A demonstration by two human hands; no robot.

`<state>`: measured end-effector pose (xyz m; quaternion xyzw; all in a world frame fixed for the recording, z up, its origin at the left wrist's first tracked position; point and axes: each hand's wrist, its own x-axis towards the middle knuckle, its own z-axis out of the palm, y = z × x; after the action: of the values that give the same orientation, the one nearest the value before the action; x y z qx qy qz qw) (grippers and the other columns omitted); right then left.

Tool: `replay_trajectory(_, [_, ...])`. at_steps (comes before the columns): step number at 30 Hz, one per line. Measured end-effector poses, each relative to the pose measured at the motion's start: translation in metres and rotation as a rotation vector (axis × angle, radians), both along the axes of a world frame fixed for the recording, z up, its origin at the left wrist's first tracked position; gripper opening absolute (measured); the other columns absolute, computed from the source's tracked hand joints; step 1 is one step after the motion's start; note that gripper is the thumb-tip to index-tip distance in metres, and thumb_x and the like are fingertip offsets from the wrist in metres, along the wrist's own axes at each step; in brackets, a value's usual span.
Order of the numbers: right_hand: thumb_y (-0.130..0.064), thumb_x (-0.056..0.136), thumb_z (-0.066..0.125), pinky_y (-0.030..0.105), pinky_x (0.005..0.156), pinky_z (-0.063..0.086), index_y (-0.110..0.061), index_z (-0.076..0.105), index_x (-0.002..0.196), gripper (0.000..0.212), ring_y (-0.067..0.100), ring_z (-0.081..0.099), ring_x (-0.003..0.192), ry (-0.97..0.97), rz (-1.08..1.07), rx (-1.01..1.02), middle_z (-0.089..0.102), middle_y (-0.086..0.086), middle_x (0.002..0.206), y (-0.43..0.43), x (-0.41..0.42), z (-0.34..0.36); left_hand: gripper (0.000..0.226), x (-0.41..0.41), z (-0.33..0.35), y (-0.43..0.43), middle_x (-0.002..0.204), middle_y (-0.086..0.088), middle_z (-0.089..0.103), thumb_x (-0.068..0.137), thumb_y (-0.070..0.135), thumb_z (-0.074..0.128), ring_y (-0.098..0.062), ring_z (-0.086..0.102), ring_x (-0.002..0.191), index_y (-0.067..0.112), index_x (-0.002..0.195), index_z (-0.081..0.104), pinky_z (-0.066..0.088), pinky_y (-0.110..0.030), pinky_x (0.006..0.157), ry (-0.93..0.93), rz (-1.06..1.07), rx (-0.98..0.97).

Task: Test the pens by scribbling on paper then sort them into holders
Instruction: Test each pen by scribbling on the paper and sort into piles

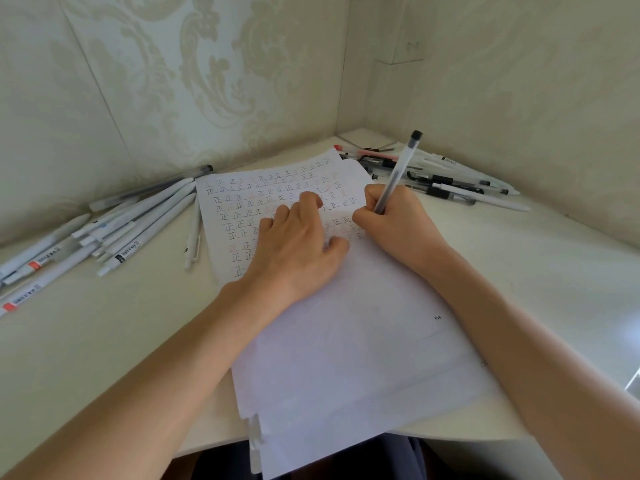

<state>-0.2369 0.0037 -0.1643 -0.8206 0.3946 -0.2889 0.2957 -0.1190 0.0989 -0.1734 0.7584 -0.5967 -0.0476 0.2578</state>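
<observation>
Paper (346, 341) white, rows of black and red marks; left pens (114, 233) mostly white – red labels; wallpaper (207, 64) cream damask; desk (104, 341) cream.

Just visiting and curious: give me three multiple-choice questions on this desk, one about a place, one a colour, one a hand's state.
1. Where does the pile of white pens lie relative to the paper?
A. to its left
B. on top of it
C. in a holder
2. What colour is the top end of the pen in the right hand?
A. red
B. black
C. green
3. What is the left hand doing?
A. holding a pen
B. raised in the air
C. resting on the paper
Answers: 1 A, it lies on the desk left of the sheets; 2 B, a black end tops the clear barrel; 3 C, its palm and fingers lie on the written sheet.
</observation>
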Motion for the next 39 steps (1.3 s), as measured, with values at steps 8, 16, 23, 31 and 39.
replay_trajectory(8, [-0.034,0.086,0.067,0.025,0.049,0.027,-0.018,0.049,0.066,0.031,0.011,0.031,0.046,-0.353,-0.076,0.113,0.041,0.0,0.05,-0.005,-0.003,0.003,0.019,0.01,0.002,0.002,0.104,-0.006,0.047,0.097,0.011,0.034,-0.019,0.046,0.101,0.007,0.115,0.035,0.037,-0.025,0.08,0.231,-0.112,-0.077])
replay_trajectory(16, [-0.02,0.099,0.041,0.025,0.043,0.028,-0.009,0.05,0.071,0.031,0.021,0.038,0.041,-0.759,0.1,0.56,0.056,0.012,0.046,-0.003,-0.004,0.01,0.019,0.014,0.0,-0.001,0.088,0.009,0.055,0.092,0.019,0.056,-0.001,0.054,0.075,0.014,0.108,0.047,0.041,-0.007,0.069,0.415,-0.065,-0.284])
replay_trajectory(23, [-0.017,0.095,0.054,0.026,0.042,0.021,-0.013,0.041,0.066,0.032,0.015,0.031,0.04,-0.724,0.049,0.47,0.042,0.001,0.039,-0.001,-0.001,0.008,0.009,0.016,-0.001,-0.004,0.119,0.003,0.045,0.085,0.005,0.063,0.0,0.054,0.075,0.003,0.093,0.066,0.041,-0.003,0.078,0.272,-0.097,-0.331])
replay_trajectory(31, [-0.015,0.093,0.057,0.027,0.044,0.019,-0.013,0.038,0.057,0.041,0.016,0.03,0.04,-0.701,0.077,0.443,0.043,0.002,0.04,-0.001,0.0,0.008,0.007,0.016,0.0,-0.001,0.09,0.0,0.066,0.084,0.017,0.067,-0.014,0.06,0.078,0.011,0.088,0.066,0.047,-0.024,0.076,0.283,-0.089,-0.343])
replay_trajectory(39, [-0.011,0.093,0.056,0.024,0.041,0.019,-0.014,0.037,0.057,0.041,0.016,0.03,0.039,-0.742,0.052,0.444,0.042,0.002,0.04,-0.002,0.001,0.007,0.009,0.015,-0.001,-0.001,0.082,0.003,0.067,0.083,0.018,0.069,-0.011,0.061,0.075,0.012,0.088,0.067,0.046,-0.015,0.07,0.371,-0.046,-0.337])
